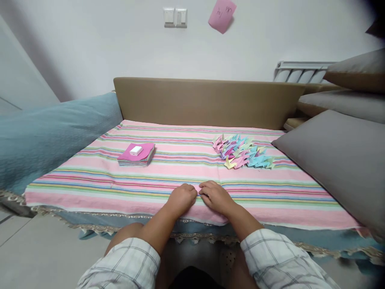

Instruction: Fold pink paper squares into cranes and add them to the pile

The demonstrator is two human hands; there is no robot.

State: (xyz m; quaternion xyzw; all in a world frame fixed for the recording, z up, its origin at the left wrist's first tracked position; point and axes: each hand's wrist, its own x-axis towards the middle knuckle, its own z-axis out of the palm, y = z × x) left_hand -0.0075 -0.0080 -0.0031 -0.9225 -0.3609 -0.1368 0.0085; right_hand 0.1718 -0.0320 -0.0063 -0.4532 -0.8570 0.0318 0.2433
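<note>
A small piece of pink paper (197,188) shows between my two hands, low over the striped cloth near the front edge of the seat. My left hand (183,199) has its fingers curled closed at the paper's left side. From the right, my right hand (215,196) pinches it with bent fingers. Most of the paper is hidden by the fingers, so its folds cannot be made out. Ahead to the right lies a pile of folded paper cranes (237,151) in pink, blue, yellow and purple. Ahead to the left is a stack of coloured paper sheets (147,151), pink on top.
A small white box (136,150) rests on the paper stack. Pink-striped cloth (180,148) covers the seat, with a brown backrest (204,102) behind. Grey cushions (333,160) pile up on the right; a blue-covered armrest (60,132) bounds the left.
</note>
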